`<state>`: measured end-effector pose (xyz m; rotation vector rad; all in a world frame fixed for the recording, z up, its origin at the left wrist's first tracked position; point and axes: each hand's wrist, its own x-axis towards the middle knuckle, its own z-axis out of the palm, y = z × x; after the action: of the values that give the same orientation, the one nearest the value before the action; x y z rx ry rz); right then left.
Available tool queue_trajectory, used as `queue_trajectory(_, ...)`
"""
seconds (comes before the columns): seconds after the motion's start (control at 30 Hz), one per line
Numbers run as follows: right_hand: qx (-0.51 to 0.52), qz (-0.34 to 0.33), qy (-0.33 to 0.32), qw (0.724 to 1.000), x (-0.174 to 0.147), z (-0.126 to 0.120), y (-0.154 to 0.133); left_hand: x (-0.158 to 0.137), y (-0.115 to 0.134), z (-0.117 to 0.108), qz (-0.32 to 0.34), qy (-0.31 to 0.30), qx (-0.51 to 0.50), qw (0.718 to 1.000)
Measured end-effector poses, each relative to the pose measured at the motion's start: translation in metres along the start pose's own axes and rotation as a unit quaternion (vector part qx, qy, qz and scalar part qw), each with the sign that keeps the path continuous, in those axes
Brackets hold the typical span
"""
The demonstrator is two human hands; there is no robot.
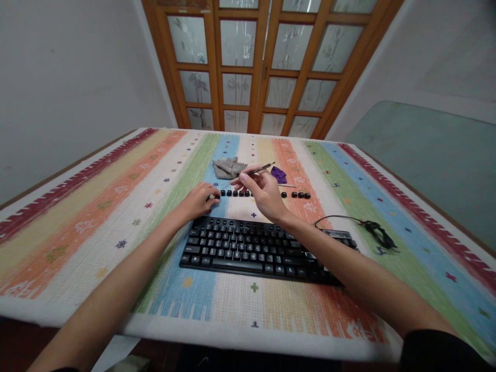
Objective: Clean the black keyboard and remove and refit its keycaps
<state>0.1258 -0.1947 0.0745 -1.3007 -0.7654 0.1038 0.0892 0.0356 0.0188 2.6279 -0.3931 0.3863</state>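
A black keyboard [236, 248] lies on the striped tablecloth, its top row of keys removed. Beyond it, small black keycaps [235, 194] stand in a line. At the left end of that line my left hand [199, 200] is closed, its fingertips pinching a black keycap [212, 197]. My right hand [267, 195] is raised over the middle of the line and hides part of it. Between its thumb and fingers is a thin, dark, pen-like tool [263, 168], one end pointing up to the right; its exact kind is unclear.
Behind the keycaps lie a crumpled grey cloth [228, 168] and a purple cloth [279, 175]. A thin stick [289, 186] rests near the purple one. The bundled black cable [377, 233] is right of the keyboard. A wood-and-glass door [253, 67] stands past the table.
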Motion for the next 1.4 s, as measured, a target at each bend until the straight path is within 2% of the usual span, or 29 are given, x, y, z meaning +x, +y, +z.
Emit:
queue_trajectory(0.37,-0.015,0.015,-0.036,0.999,-0.002,0.0,0.001,0.0,-0.009,0.007,-0.001,0.008,0.058,0.998)
queue_trajectory(0.5,-0.063,0.015,-0.08,0.995,-0.003,-0.001,0.007,-0.001,-0.011,0.008,-0.014,0.013,0.056,0.998)
queue_trajectory(0.7,-0.205,-0.002,-0.201,0.958,-0.004,0.0,0.014,-0.003,-0.007,0.003,-0.024,0.008,0.043,0.999)
queue_trajectory(0.9,-0.254,-0.022,-0.265,0.93,-0.006,0.008,0.017,-0.007,0.003,-0.009,-0.03,0.049,0.013,0.998)
queue_trajectory(1.13,-0.239,-0.031,-0.314,0.918,-0.008,0.015,0.02,-0.037,0.026,-0.029,-0.033,0.07,-0.031,0.997)
queue_trajectory(1.4,-0.25,-0.027,-0.322,0.913,-0.01,0.019,0.021,-0.076,0.037,-0.02,-0.068,0.052,-0.073,0.994)
